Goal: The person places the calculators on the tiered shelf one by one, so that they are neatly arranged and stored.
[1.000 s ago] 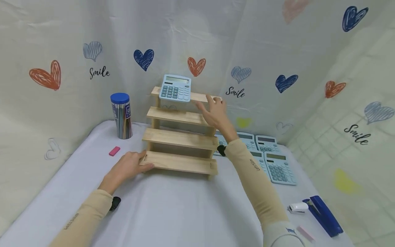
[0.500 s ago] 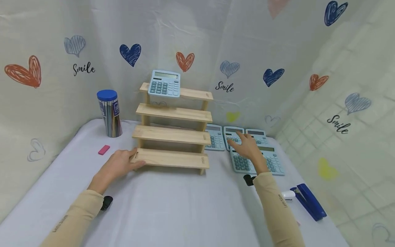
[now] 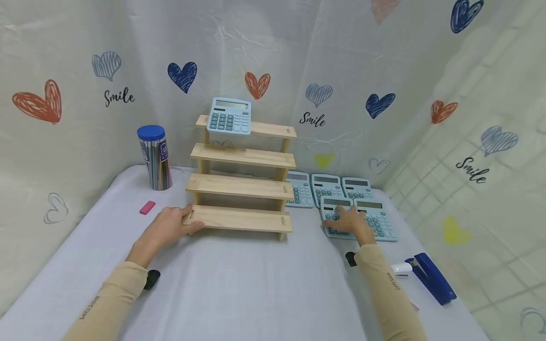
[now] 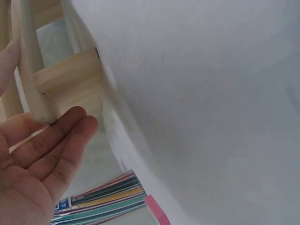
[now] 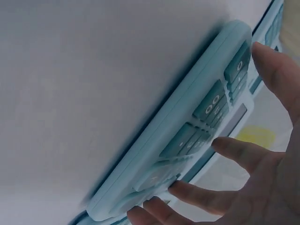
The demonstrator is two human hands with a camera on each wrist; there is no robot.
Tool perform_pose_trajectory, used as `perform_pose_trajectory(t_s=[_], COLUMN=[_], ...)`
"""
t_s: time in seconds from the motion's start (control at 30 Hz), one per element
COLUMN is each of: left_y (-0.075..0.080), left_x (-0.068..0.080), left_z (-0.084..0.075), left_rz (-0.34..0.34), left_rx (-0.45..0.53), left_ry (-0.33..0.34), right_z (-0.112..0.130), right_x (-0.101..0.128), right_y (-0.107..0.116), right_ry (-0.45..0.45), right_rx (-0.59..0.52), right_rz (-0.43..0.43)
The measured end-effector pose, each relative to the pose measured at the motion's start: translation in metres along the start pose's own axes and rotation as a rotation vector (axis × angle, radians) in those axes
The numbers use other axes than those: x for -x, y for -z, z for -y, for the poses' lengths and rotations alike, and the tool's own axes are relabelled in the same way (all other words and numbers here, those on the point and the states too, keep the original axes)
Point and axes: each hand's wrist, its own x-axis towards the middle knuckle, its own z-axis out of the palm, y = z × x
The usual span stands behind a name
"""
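Note:
A wooden stepped shelf (image 3: 241,187) with several tiers stands at the back of the white table. One light blue calculator (image 3: 229,116) leans on its top tier. My left hand (image 3: 172,227) rests against the left end of the bottom tier, fingers straight beside the wood (image 4: 65,79) in the left wrist view. My right hand (image 3: 345,220) lies on a calculator (image 3: 334,208) to the right of the shelf. In the right wrist view its spread fingers (image 5: 234,150) hover over and touch the keys of that calculator (image 5: 187,126), thumb at its far edge.
Several more calculators (image 3: 357,187) lie flat in rows right of the shelf. A blue-lidded tub of pencils (image 3: 154,157) and a pink eraser (image 3: 147,207) sit at the left. A blue stapler (image 3: 431,277) and a small white object (image 3: 401,269) lie near the right edge.
My right hand left the shelf's top tier, swung down to the right and settled on a calculator on the table. The left hand stayed at the bottom tier.

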Motion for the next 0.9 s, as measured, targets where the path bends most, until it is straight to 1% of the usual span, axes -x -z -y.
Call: perform_pose_trajectory(t_s=[0.1,0.23,0.33,0.47,0.6,0.77,0.9], left_y=[0.001,0.0,0.0,-0.002,-0.002,-0.002,-0.002], left_x=[0.001,0.001,0.001,0.001,0.001,0.0,0.0], left_z=[0.0,0.001,0.001,0.002,0.003,0.003,0.003], left_rz=[-0.005,-0.019,-0.023,-0.011,-0.009,-0.017,-0.023], left_rx=[0.0,0.0,0.003,0.005,0.005,0.008,0.002], left_ry=[0.004,-0.007,-0.014,-0.001,0.002,-0.003,-0.012], right_z=[0.008,0.016,0.017,0.017,0.017,0.02,0.03], right_x=[0.0,0.002,0.004,0.007,0.009,0.012,0.017], right_y=[-0.005,-0.009,-0.011,-0.013,-0.014,-0.008,0.01], right_ry=[-0.001,-0.009,-0.024,-0.046,-0.03,0.007,0.055], right_rx=[-0.002,0.002,0.018,0.005,-0.021,-0.094,-0.128], right_rz=[0.016,0.01,0.006,0.016,-0.02,-0.075,-0.123])
